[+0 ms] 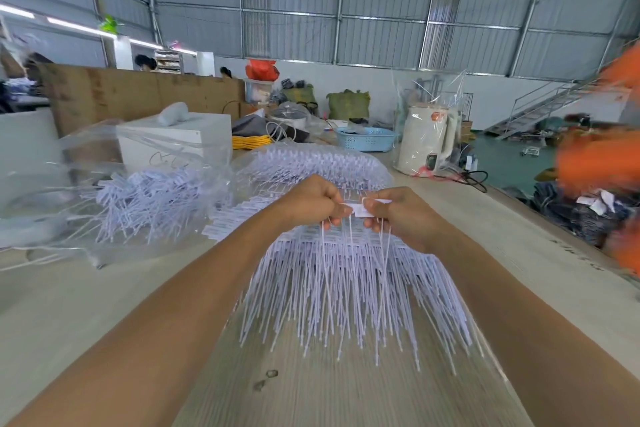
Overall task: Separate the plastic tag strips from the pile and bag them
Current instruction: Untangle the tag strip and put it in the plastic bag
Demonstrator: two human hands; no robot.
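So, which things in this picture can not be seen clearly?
- Print on the held tag strip, head view: too small to read.
- Fingertips of left hand and right hand: curled under, hidden behind the strip.
- Orange thing at right: motion-blurred, cut by the edge.
- Bagged strips: veiled by glare on clear plastic.

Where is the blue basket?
In the head view, the blue basket sits far back on the table, right of centre, just left of the white kettle wrapped in clear plastic.
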